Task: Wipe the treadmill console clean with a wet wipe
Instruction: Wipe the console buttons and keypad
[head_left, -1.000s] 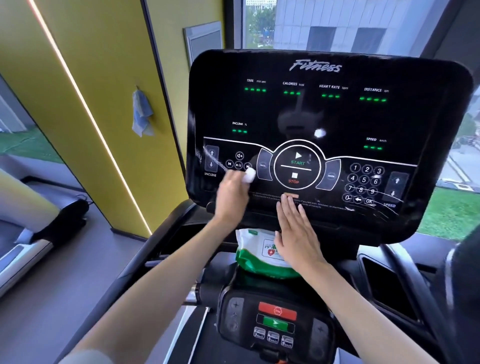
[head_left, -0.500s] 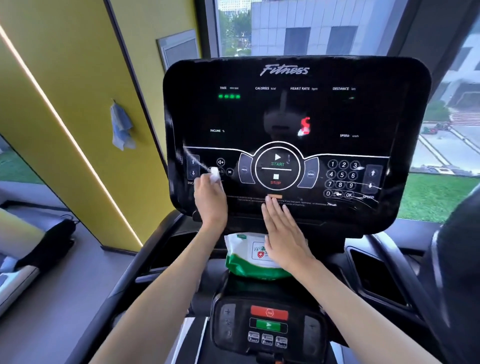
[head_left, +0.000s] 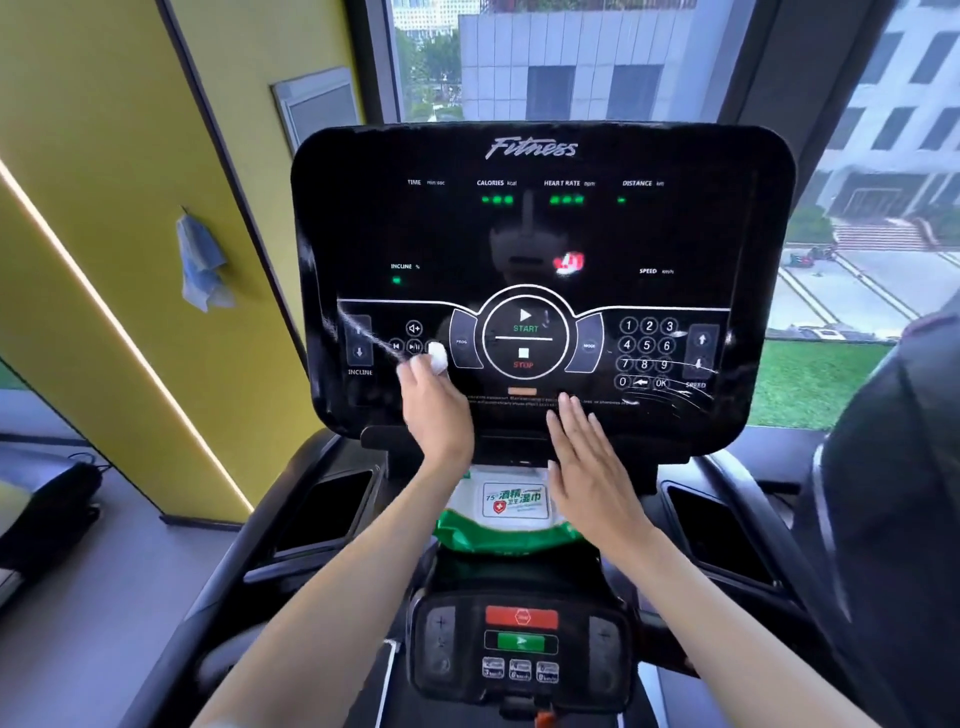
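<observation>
The left hand (head_left: 434, 410) pinches a balled wet wipe (head_left: 437, 357) against the console (head_left: 540, 234), mid-wipe by the media buttons; right hand (head_left: 587, 457) rests flat, fingers straight; next, probably sweep rightwards.

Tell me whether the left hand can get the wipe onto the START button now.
Likely yes: the left hand holds the wet wipe just left of the START button, with nothing between.

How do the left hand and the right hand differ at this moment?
The left hand grips a white wipe with curled fingers; the right hand is flat and holds nothing. The left hand is at the media buttons, left on the console; the right hand rests lower, near its middle. Both are on the console.
</observation>
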